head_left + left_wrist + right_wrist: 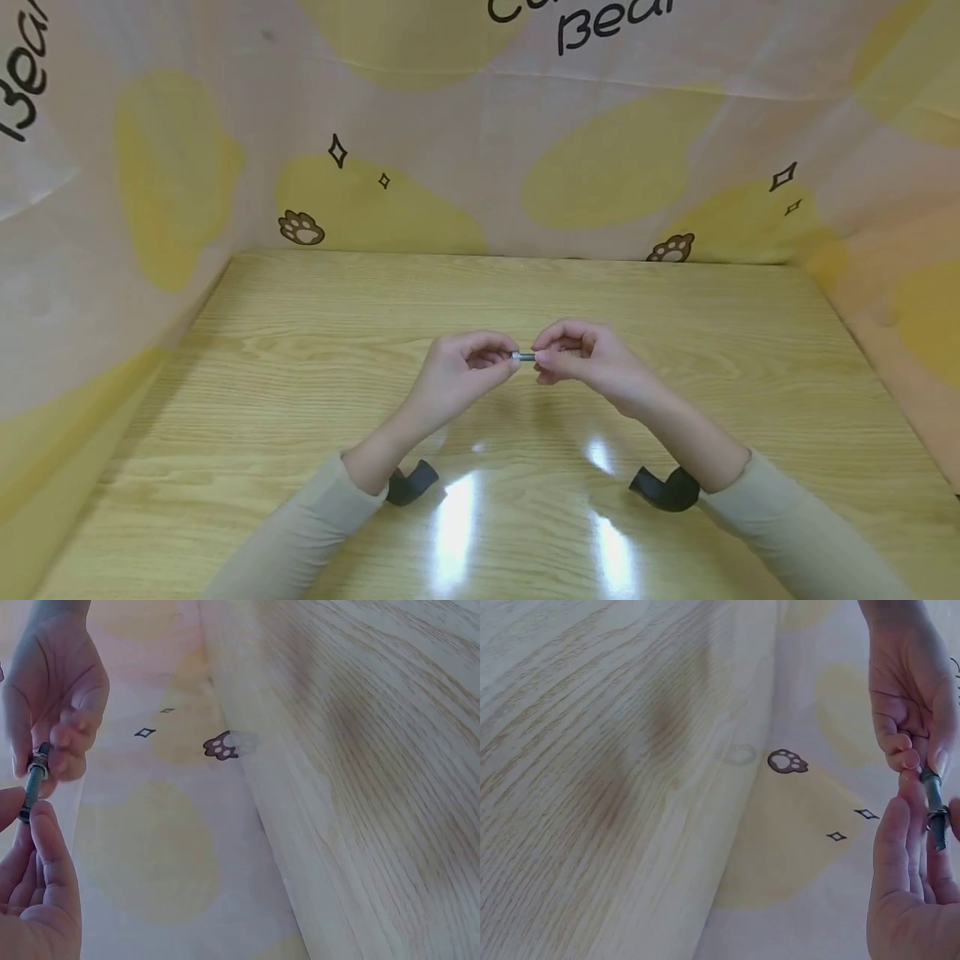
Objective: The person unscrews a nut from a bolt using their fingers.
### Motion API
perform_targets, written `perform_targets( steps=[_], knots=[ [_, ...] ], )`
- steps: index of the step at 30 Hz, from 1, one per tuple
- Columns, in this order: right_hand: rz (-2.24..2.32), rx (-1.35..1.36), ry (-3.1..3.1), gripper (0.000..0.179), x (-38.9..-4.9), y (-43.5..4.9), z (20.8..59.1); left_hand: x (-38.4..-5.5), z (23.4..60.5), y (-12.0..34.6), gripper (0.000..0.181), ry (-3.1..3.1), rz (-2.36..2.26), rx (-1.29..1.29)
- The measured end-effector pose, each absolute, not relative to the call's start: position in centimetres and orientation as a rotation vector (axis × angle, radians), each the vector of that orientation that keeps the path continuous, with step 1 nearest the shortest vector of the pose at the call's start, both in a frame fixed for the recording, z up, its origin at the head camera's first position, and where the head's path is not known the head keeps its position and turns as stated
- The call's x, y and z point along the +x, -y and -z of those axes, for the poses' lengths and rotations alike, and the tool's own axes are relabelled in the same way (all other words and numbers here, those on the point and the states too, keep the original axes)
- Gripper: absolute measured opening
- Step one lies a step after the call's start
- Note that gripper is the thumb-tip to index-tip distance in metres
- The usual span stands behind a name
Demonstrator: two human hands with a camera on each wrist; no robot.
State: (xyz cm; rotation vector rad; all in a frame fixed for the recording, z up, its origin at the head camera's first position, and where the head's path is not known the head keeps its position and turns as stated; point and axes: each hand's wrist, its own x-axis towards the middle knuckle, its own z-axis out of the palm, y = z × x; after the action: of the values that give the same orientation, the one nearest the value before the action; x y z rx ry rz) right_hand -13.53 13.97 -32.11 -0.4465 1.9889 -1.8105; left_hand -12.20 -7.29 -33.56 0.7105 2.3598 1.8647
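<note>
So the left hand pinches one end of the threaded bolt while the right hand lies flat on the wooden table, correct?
The right hand isn't flat on the wooden table; the head view shows it pinching the other end of the threaded bolt. The left hand is as you say.

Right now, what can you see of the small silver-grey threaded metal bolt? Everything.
The small silver-grey threaded metal bolt has a slim ridged shank, a wider ring-like collar towards the person's right hand and a dark tip beyond it. It lies roughly level and crosswise above the yellowish wood-grain table. The left hand pinches one end, the right hand the other. Both hands partly cover it, so the ends' exact shape is unclear.
</note>
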Motion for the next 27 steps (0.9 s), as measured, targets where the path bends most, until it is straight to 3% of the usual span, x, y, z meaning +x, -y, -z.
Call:
perform_targets(
  steps=[5, 11, 15, 23, 27],
  knots=[
    [1.811, -0.494, -2.002, 0.023, -13.6, -14.0, 32.0, -12.2, 33.7, 7.3, 0.013, -2.354, -1.872, 0.723],
    [1.845, -0.476, -1.979, 0.013, -13.7, -14.2, 32.0, -12.3, 33.8, 7.0, 0.014, -2.339, -1.881, 0.726],
    [1.883, -0.427, -1.970, 0.022, -13.6, -14.6, 32.1, -12.3, 34.0, 6.7, 0.013, -2.327, -1.892, 0.716],
    [1.884, -0.313, -1.963, 0.005, -13.4, -14.8, 32.2, -12.3, 33.9, 5.9, 0.013, -2.322, -1.909, 0.682],
    [1.878, -0.386, -1.970, 0.019, -13.7, -15.2, 32.0, -12.4, 33.6, 5.8, 0.012, -2.313, -1.937, 0.701]
  ],
)
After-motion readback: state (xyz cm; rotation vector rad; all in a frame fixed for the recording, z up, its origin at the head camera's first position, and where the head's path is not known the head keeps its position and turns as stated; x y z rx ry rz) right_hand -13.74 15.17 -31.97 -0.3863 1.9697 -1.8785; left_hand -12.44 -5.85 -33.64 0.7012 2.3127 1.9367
